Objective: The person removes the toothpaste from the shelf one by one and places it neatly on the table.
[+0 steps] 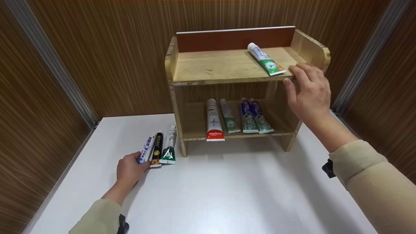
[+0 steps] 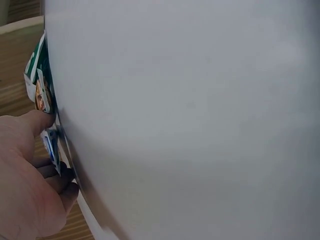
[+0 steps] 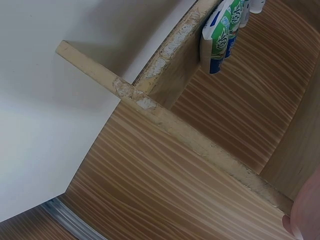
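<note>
At the left of the desk [image 1: 227,188], the left hand [image 1: 131,169] reached forward and low, its thumb to the right and its fingers bent to the left, narrowly pinching the near end of a blue-and-white toothpaste tube [image 1: 148,149]. Just right of it lay a black toothpaste tube [image 1: 158,144], then a white-and-green toothpaste tube [image 1: 169,148] beside the wooden rack [image 1: 311,48].

Farther right and higher, the right hand [image 1: 310,89] bent over the near edge of the upper shelf [image 1: 208,66], fingertips on top and thumb lower at the front; whether it gripped the board, one could not tell. Just left of those fingertips, a green-and-white toothpaste tube [image 1: 266,61] lay slanted, cap far and crimped end near. On the lower shelf [image 1: 195,125] lay a red-and-white Colgate tube [image 1: 214,120], a slim green-ended tube [image 1: 229,117] and two purple-and-green tubes [image 1: 248,117], caps far.
</note>
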Demonstrator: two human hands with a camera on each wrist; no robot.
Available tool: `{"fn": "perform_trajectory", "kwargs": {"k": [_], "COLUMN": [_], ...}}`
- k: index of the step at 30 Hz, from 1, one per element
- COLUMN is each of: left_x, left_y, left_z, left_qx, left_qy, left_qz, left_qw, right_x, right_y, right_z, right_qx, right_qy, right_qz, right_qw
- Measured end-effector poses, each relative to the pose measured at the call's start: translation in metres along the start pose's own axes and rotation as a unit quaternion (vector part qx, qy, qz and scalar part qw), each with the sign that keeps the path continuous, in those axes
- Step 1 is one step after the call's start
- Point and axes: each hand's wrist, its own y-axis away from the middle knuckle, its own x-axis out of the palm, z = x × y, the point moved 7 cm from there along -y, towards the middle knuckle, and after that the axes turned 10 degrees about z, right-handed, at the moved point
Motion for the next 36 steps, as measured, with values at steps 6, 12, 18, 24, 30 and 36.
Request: {"fn": "perform_trajectory", "kwargs": {"k": [6, 12, 18, 24, 30, 36], "left_x": [0.0002, -0.0005, -0.0004, -0.0008, -0.0025, -0.0029], "left_y": [0.001, 0.0006, 0.0004, 0.0003, 0.0017, 0.0018], "left_z": [0.0, -0.0004, -0.0007, 0.0003, -0.0004, 0.0], "left_qx": [0.002, 0.005, 0.003, 0.004, 0.012, -0.001], "left_qy": [-0.003, -0.006, 0.002, 0.017, 0.017, 0.033], "left_qz": [0.004, 0.005, 0.011, 0.013, 0.004, 0.013], "left_qw": [1.0, 1.0, 0.9999, 0.9998, 0.9998, 0.9994], "right_x": [-0.0005, -0.001, -0.0018, -0.0019, -0.0016, -0.0007], "right_y": [-0.0005, -0.0005, -0.0005, 0.0004, 0.0009, 0.0007], "right_z": [0.0005, 0.0003, -0.0009, -0.0014, -0.0011, -0.0003], "right_qx": [0.001, 0.001, 0.002, 0.002, -0.002, -0.002], "right_qy": [0.002, 0.002, -0.001, -0.003, -0.004, 0.0], "right_qz": [0.004, 0.003, -0.001, 0.0, -0.001, 0.006], "right_qw": [1.0, 1.0, 1.0, 1.0, 1.0, 1.0]}}
